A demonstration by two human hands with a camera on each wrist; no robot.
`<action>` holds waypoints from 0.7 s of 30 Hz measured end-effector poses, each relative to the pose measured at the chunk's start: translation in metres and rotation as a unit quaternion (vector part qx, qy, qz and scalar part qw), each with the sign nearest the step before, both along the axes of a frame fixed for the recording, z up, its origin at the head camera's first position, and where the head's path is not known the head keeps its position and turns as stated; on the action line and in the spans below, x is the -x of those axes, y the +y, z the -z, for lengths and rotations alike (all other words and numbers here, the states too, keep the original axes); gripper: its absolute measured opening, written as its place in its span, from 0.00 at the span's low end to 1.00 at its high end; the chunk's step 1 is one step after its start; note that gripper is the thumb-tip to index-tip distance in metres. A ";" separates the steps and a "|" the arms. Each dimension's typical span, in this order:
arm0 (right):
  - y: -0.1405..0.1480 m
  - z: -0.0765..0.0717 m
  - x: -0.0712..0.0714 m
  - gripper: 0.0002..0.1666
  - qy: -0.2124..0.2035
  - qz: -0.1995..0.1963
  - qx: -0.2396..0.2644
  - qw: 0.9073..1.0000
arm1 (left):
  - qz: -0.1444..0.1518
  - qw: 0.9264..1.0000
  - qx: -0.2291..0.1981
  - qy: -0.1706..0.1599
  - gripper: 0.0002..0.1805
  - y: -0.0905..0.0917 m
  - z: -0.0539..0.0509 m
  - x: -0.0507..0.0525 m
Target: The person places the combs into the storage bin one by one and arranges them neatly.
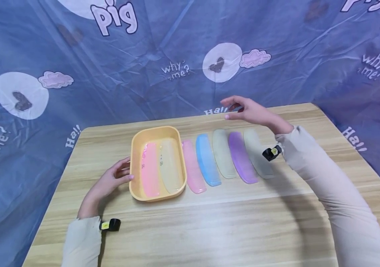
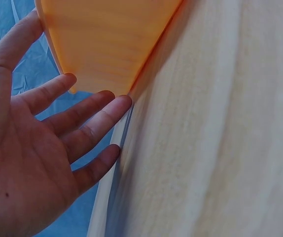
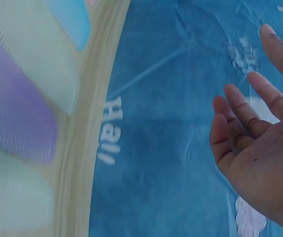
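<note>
A yellow-orange tray (image 1: 135, 195) stands left of centre on the table in the head view, a pink comb (image 1: 150, 170) and a cream comb (image 1: 169, 167) lying in it. My left hand (image 1: 114, 177) is at the tray's left side, its fingers spread and fingertips at the wall. To the tray's right lie a pink comb (image 1: 194, 167), a blue comb (image 1: 207, 159), a pale green comb (image 1: 222, 154), a purple comb (image 1: 241, 157) and another pale comb (image 1: 256, 154), side by side. Above their far ends hovers my right hand (image 1: 248, 110), fingers loosely bent and holding nothing.
The wooden table (image 1: 190, 230) ends at a back edge just behind the tray and combs. Behind it hangs a blue printed cloth (image 1: 136, 85). A small black device (image 1: 110, 224) sits at the left wrist, another black device (image 1: 271, 152) at the right wrist.
</note>
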State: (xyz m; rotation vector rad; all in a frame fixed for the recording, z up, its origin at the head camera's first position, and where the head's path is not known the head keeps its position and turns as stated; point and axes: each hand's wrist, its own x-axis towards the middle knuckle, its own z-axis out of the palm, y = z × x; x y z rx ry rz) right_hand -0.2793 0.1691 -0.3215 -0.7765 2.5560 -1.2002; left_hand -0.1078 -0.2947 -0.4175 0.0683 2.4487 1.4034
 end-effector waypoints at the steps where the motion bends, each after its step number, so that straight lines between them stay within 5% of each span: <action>1: 0.005 0.000 0.000 0.30 0.000 0.006 0.001 1.000 | -0.001 1.000 -0.001 0.000 0.43 0.000 0.000 0.000; 11: 0.054 -0.003 -0.002 0.32 -0.010 0.088 0.026 0.996 | 0.000 1.000 0.003 0.004 0.42 0.000 0.000 0.000; 21: 0.090 0.017 -0.002 0.34 -0.046 0.116 -0.012 0.992 | -0.003 1.000 -0.007 -0.001 0.42 0.001 -0.001 -0.001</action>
